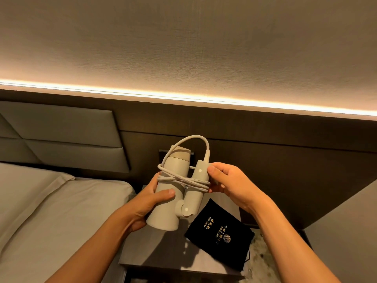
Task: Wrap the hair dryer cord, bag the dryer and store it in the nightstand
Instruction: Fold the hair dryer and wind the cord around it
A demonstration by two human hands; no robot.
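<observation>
While both hands hold it above the bench (155, 260), the dryer (165, 198) sits in the left grip (150, 203), fingers curled round its barrel; right grip (229, 185) pinches handle & cord (184, 180) loops. Bag (220, 234) lies below the right grip. Risk: loops w/ no tuck could unwind if the pinch eases.

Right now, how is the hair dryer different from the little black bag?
The hair dryer is pale beige; the bag is black with gold print. The hair dryer is up in the air, held by the left hand and right hand, while the bag lies flat on the nightstand, untouched. The hair dryer looks hard and rounded, with its cord looped around it; the bag looks soft and flat.
</observation>
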